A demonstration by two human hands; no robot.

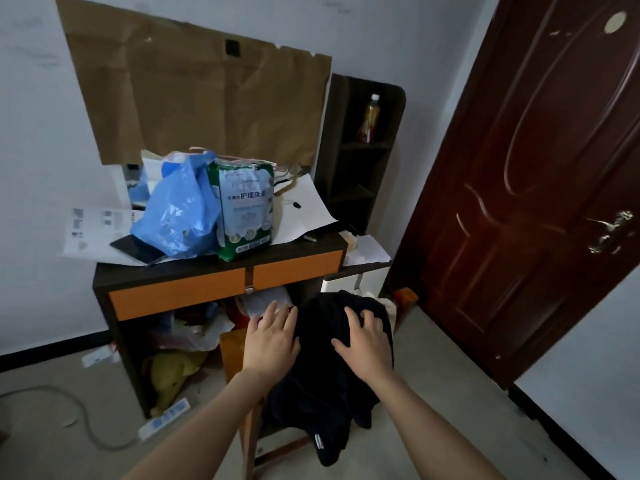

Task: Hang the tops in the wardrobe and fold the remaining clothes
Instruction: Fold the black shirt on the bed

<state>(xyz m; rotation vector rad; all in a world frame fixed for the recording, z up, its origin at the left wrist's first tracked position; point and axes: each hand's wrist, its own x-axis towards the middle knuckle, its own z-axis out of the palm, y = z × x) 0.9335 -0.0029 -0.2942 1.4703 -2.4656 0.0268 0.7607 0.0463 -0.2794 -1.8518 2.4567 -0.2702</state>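
A heap of black clothing [322, 386] lies over a wooden chair [232, 355] in front of the desk; part of it hangs off the seat toward the floor. My left hand [272, 336] hovers with fingers spread at the heap's left edge, above the chair back. My right hand [363, 341] lies flat on top of the black fabric, fingers spread. Neither hand grips anything. No wardrobe or hanger is in view.
A dark desk with orange drawers [221, 282] carries a blue plastic bag [176, 213], a green pack [246, 206] and papers. Clutter fills the space under it. A dark shelf [360, 150] stands behind, a brown door [540, 188] to the right. A cable and power strip [166, 419] lie on the floor at left.
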